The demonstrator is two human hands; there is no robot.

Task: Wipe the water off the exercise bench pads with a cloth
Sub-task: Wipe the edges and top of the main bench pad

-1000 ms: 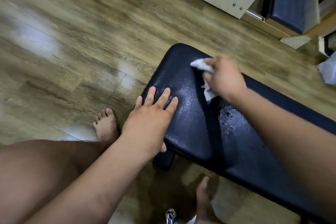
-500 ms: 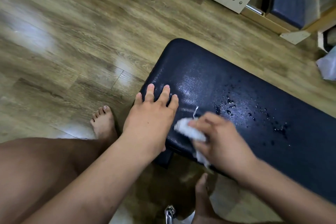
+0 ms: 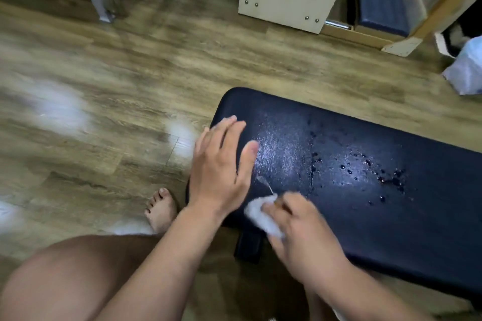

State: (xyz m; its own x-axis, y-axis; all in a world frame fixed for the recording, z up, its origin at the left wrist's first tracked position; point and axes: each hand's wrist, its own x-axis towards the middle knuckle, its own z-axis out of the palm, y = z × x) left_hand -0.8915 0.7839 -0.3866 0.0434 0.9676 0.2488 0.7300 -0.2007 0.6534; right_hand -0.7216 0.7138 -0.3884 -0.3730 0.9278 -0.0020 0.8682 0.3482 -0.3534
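Your right hand (image 3: 305, 240) has its fingers curled tight around a crumpled white cloth (image 3: 259, 212). The cloth pokes out past the fingertips on the hand's left side and sits at the near edge of the dark padded surface (image 3: 404, 229), low and centre in the frame. A thin strand of the cloth trails up and to the left toward your other wrist. Your left hand (image 3: 221, 164) lies just beside the cloth, up and to its left, spread flat over the left end of the padded surface. Its fingers are straight and close together and hold nothing, though motion blur hides how firmly it presses. A fine wet sheen (image 3: 276, 148) glints on the padding just right of that hand. Scattered water drops (image 3: 349, 168) and a small dark pool (image 3: 392, 180) lie up and to the right of the cloth, apart from both sets of fingers. Your bare foot (image 3: 160, 208) stands on the wood floor (image 3: 117, 112) left of the bench, with your knee (image 3: 65, 281) in the lower left. In the upper right, an open wooden frame (image 3: 422, 15) holds a navy padded block (image 3: 380, 5), beside a pale studded panel (image 3: 287, 0). A white plastic bag (image 3: 467, 70) sits at the right edge; you cannot tell what is in it.
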